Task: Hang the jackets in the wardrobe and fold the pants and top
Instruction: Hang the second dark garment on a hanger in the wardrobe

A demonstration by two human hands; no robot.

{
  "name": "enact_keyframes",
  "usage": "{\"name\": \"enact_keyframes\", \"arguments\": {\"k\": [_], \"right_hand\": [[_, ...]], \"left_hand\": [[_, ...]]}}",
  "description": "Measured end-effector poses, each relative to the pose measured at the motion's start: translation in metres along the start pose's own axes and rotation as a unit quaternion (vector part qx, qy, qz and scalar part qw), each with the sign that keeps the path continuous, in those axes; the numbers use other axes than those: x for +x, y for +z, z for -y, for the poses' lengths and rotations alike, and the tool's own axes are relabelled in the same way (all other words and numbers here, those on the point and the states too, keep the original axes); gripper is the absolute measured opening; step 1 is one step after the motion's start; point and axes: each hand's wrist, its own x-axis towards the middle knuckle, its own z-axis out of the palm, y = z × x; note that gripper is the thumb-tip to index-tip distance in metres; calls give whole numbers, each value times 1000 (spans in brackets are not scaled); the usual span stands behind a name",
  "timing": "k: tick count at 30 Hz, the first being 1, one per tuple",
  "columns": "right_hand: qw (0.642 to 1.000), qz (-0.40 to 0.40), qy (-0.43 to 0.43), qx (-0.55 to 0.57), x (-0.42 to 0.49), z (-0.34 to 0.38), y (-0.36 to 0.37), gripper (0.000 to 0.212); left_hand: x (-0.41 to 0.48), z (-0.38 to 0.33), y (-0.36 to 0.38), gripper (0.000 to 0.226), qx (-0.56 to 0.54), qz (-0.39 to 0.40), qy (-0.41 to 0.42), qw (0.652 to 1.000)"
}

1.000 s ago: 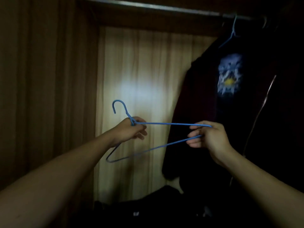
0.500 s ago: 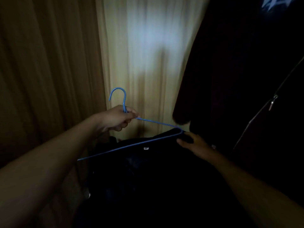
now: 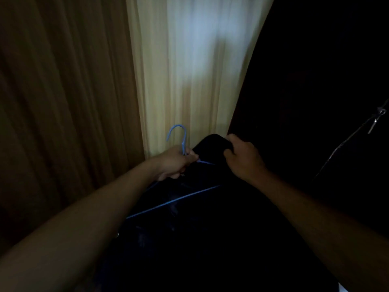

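Blue hanger (image 3: pixel 184 140), black jacket (image 3: pixel 189 239) near; left wall (image 3: pixel 63 102) brown w/ vertical streaks, far wall (image 3: pixel 189 81) cream; silver zip (image 3: pixel 371 127) on right.

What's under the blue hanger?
A dark jacket lies under the blue hanger. The hanger's far end is hidden in the cloth that the right hand grips. Too dark to see beneath.

My left forearm (image 3: pixel 94 211) and right forearm (image 3: pixel 315 211) are bare; my left grip (image 3: pixel 176 161) and right grip (image 3: pixel 244 159) are bare hands.
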Motion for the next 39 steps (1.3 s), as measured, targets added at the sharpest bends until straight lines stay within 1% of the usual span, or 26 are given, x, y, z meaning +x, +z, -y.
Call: {"name": "enact_keyframes", "arguments": {"k": [2,4,6,7,8,9,11,12,14,16,18,19,20,21,22,24,25,26,27,29,31,33,35,36,37,39], "right_hand": [[999,46,-16,24,-3,18,-3,15],[992,123,0,-15,-6,21,-6,29],[970,187,2,-153,-6,10,-8,45],[956,196,-5,-219,-7,4,-6,53],[950,193,-18,-244,-8,0,-2,62],[955,188,-32,-225,-9,-2,4,69],[977,174,-43,-118,-13,-2,17,71],[981,163,-46,-94,-16,-3,22,69],[982,135,-55,-124,-19,-9,24,67],[983,116,-48,-135,-22,-16,21,74],[989,91,-31,-111,-22,-21,18,78],[991,82,-22,-104,-22,-22,16,79],[992,75,-14,-99,-21,-22,14,79],[993,71,-6,-94,-20,-21,11,78],[994,68,-1,-87,-19,-22,9,76],[994,60,2,-88,-17,-23,5,69],[994,58,2,-94,-16,-25,4,65],[993,59,5,-101,-16,-26,4,62],[992,63,9,-112,-16,-26,3,61],[987,74,14,-144,-17,-27,5,67],[981,79,14,-175,-18,-27,5,71],[975,74,15,-208,-18,-28,4,71],[969,67,23,-235,-15,-25,2,71],[967,60,30,-244,-13,-22,-1,72],[966,48,40,-250,-9,-18,-4,72],[966,16,59,-251,0,-4,-11,71]], "left_hand": [[6,-3,22,14,-13,-7,19,1000],[9,-2,37,10,-21,-21,46,998],[6,-1,43,5,-44,-32,80,995],[4,-2,45,8,-61,-33,101,992],[3,-2,45,16,-81,-32,121,989],[2,-1,46,21,-100,-26,138,985],[1,1,44,23,-118,-11,167,979],[1,2,41,21,-110,-3,184,977],[1,7,27,20,-67,-10,212,975],[4,20,4,18,-16,-69,222,972],[14,48,-24,17,37,-175,184,966],[21,66,-38,21,57,-206,136,967],[26,84,-52,31,96,-202,67,972],[31,101,-63,46,172,-166,-6,971],[35,117,-71,66,260,-106,-71,957],[31,137,-79,106,375,-5,-142,916],[27,143,-79,116,411,19,-163,897],[24,149,-77,114,442,27,-176,879],[24,155,-76,102,459,32,-182,869],[25,161,-72,68,488,46,-149,859],[31,156,-74,39,488,23,-103,866],[33,135,-78,35,456,-49,-88,884],[26,100,-83,47,407,-120,-92,901],[23,80,-85,53,368,-139,-88,915],[20,62,-87,54,319,-143,-73,934],[14,27,-83,39,217,-124,-16,968]]}}
